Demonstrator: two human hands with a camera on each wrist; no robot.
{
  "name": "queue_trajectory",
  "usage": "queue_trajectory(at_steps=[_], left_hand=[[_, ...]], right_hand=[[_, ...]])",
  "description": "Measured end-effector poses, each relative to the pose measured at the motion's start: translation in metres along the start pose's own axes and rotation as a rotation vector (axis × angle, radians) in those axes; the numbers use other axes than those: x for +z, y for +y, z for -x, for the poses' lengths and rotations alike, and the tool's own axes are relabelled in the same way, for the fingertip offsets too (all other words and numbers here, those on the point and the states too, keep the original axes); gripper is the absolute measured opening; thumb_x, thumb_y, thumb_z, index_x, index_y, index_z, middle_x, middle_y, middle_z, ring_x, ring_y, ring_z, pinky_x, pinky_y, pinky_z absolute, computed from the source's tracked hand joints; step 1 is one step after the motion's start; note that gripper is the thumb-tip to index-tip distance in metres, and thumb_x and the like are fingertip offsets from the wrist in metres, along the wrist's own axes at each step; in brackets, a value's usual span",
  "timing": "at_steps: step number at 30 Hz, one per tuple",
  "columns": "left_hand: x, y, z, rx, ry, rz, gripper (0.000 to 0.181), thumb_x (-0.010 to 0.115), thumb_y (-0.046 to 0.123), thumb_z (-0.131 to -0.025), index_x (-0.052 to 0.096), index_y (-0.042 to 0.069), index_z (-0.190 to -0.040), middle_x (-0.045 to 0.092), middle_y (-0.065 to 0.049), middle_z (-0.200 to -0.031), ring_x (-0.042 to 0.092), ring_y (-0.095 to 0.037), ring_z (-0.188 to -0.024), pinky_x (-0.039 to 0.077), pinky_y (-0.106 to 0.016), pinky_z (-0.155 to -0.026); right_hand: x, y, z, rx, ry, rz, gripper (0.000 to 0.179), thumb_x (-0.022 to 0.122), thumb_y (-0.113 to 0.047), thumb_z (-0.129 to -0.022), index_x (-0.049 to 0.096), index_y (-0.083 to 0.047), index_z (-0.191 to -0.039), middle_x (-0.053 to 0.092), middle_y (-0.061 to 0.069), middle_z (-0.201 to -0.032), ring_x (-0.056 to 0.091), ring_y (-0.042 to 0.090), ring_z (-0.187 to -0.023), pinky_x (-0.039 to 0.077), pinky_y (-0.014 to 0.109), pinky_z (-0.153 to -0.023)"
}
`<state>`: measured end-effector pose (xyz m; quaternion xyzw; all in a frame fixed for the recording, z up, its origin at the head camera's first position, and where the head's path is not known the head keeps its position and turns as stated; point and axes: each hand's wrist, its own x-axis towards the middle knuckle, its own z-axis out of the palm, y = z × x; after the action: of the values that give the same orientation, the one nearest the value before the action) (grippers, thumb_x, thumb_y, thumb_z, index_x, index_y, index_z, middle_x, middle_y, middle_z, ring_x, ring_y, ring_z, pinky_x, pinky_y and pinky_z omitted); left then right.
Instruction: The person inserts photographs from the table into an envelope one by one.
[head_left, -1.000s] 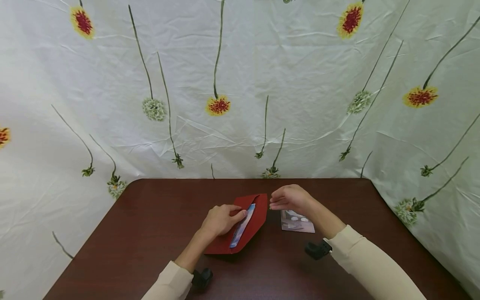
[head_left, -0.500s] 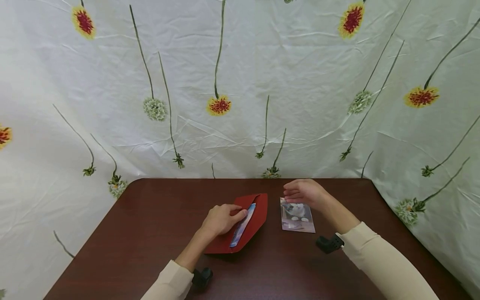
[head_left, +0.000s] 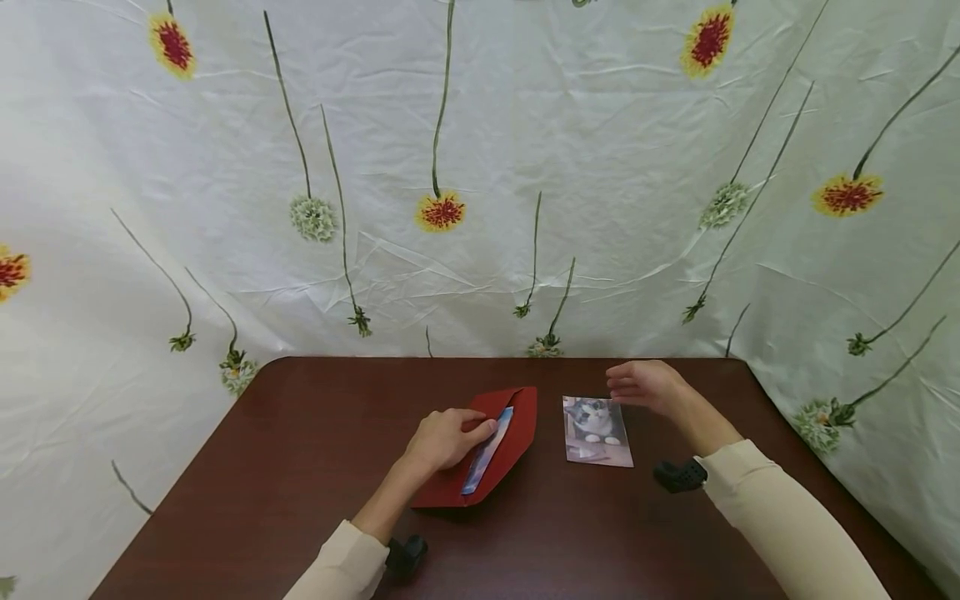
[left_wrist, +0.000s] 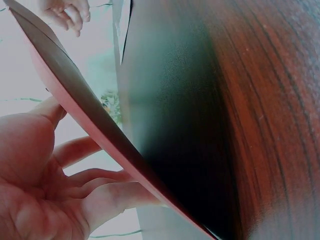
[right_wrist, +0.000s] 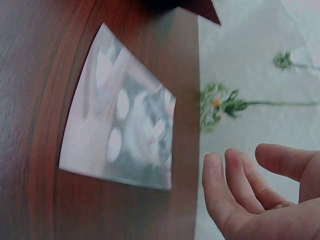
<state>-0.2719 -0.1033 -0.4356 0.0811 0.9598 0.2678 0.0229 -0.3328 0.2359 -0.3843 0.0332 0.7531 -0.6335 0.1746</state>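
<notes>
My left hand (head_left: pixel 441 439) grips a red envelope (head_left: pixel 517 442) by its left side, the thumb over the opening. A blue-and-white printed card or photo (head_left: pixel 486 454) sits partly inside the envelope, one long strip of it showing. The left wrist view has the envelope (left_wrist: pixel 95 122) nearly edge-on, tilted up off the table, with fingers against it. To the right, a cat photo (head_left: pixel 598 433) lies face up on the table. Over its far right corner hovers my right hand (head_left: pixel 651 387), fingers loosely bent and holding nothing; the right wrist view has the photo (right_wrist: pixel 125 115) beside that hand.
The dark red-brown wooden table (head_left: pixel 315 433) ends at a rounded back edge against a hanging white cloth (head_left: pixel 480 108) printed with flowers. Black wrist cameras stick out under both wrists, the right one (head_left: pixel 678 475) low over the tabletop.
My right hand has moved right, away from the envelope and across the cat photo, uncovering its picture. The left hand and envelope have stayed in place.
</notes>
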Motion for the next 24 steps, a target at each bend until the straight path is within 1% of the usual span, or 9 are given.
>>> queue_trajectory(at_steps=[2, 4, 8, 11, 15, 18, 21, 24], left_hand=[[0.0, 0.0, 0.0, 0.0, -0.003, 0.001, 0.049, 0.062, 0.052, -0.095, 0.071, 0.02, -0.131, 0.069, -0.013, -0.13, 0.067, -0.03, -0.109, 0.056, -0.049, -0.088], [-0.001, 0.001, 0.001, -0.001, -0.006, 0.004, 0.049, 0.062, 0.052, -0.096, 0.071, 0.02, -0.131, 0.069, -0.013, -0.13, 0.067, -0.03, -0.109, 0.056, -0.049, -0.088], [-0.001, 0.001, 0.001, 0.003, -0.008, 0.001, 0.049, 0.062, 0.052, -0.096, 0.07, 0.019, -0.132, 0.069, -0.013, -0.131, 0.067, -0.031, -0.11, 0.056, -0.05, -0.088], [-0.001, 0.001, 0.001, 0.003, -0.007, 0.0, 0.049, 0.062, 0.052, -0.096, 0.071, 0.019, -0.131, 0.069, -0.013, -0.13, 0.067, -0.03, -0.109, 0.056, -0.049, -0.087], [0.001, 0.001, 0.0, 0.002, -0.004, 0.0, 0.049, 0.062, 0.052, -0.095, 0.071, 0.019, -0.131, 0.069, -0.013, -0.13, 0.067, -0.03, -0.109, 0.056, -0.049, -0.087], [0.002, 0.001, 0.0, 0.003, -0.003, -0.002, 0.05, 0.062, 0.052, -0.095, 0.071, 0.019, -0.131, 0.068, -0.013, -0.131, 0.066, -0.03, -0.111, 0.056, -0.049, -0.088], [0.001, 0.001, 0.0, 0.002, -0.002, -0.005, 0.05, 0.063, 0.052, -0.095, 0.07, 0.019, -0.132, 0.068, -0.013, -0.131, 0.066, -0.03, -0.11, 0.056, -0.049, -0.088], [0.001, 0.001, -0.001, -0.001, -0.002, -0.007, 0.05, 0.063, 0.052, -0.095, 0.07, 0.019, -0.132, 0.069, -0.013, -0.13, 0.067, -0.029, -0.108, 0.057, -0.049, -0.088]], right_hand=[[-0.005, 0.005, 0.0, 0.01, 0.013, -0.017, 0.048, 0.046, -0.007, -0.104, 0.04, 0.02, -0.144, 0.069, 0.007, -0.103, 0.068, 0.01, -0.084, 0.057, 0.037, -0.094], [-0.009, 0.008, 0.0, 0.022, 0.023, -0.024, 0.048, 0.047, -0.007, -0.104, 0.04, 0.02, -0.144, 0.069, 0.004, -0.099, 0.068, 0.011, -0.084, 0.057, 0.037, -0.094], [-0.014, 0.015, -0.001, 0.035, 0.035, -0.019, 0.05, 0.047, -0.008, -0.104, 0.039, 0.019, -0.145, 0.068, 0.003, -0.099, 0.068, 0.015, -0.092, 0.056, 0.037, -0.096], [-0.017, 0.02, -0.002, 0.041, 0.042, -0.027, 0.05, 0.048, -0.007, -0.103, 0.038, 0.02, -0.145, 0.069, 0.003, -0.101, 0.069, 0.016, -0.094, 0.057, 0.036, -0.095], [-0.021, 0.027, -0.004, 0.048, 0.049, -0.042, 0.049, 0.046, -0.005, -0.103, 0.038, 0.021, -0.144, 0.07, 0.007, -0.105, 0.069, 0.014, -0.09, 0.058, 0.032, -0.089], [-0.023, 0.033, -0.006, 0.056, 0.051, -0.042, 0.048, 0.044, -0.004, -0.103, 0.037, 0.022, -0.144, 0.069, 0.014, -0.113, 0.068, 0.014, -0.09, 0.059, 0.03, -0.087], [-0.024, 0.038, -0.009, 0.065, 0.055, -0.045, 0.048, 0.044, -0.004, -0.103, 0.038, 0.022, -0.144, 0.065, 0.023, -0.125, 0.068, 0.015, -0.092, 0.059, 0.029, -0.085], [-0.024, 0.041, -0.013, 0.076, 0.067, -0.052, 0.048, 0.047, -0.004, -0.103, 0.04, 0.021, -0.143, 0.061, 0.027, -0.131, 0.067, 0.015, -0.092, 0.059, 0.028, -0.084]])
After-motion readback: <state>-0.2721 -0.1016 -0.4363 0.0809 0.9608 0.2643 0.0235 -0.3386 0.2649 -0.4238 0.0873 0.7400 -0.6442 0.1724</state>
